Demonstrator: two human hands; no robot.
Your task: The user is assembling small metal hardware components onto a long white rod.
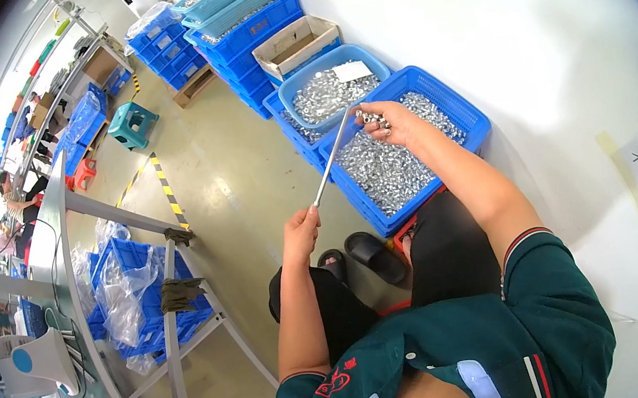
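Observation:
My left hand (301,232) is closed around the near end of a thin metal rod (332,157). The rod slants up and away, and its bent far end reaches my right hand (398,122). Curled fingers of that right hand hold several small shiny metal fittings (371,120); their exact kind is too small to tell. Below the right hand and forearm stands a blue plastic crate (472,116), filled with loose silvery fittings (388,174) of similar look. Just behind it, a light blue basin (370,57) holds more metal pieces and a white card (351,71).
Stacked blue crates (236,61) and an open carton (297,47) line the wall. At left are a metal-framed table (175,363) and a blue crate with plastic bags (130,284). A green stool (134,125) stands farther off. People sit at distant benches.

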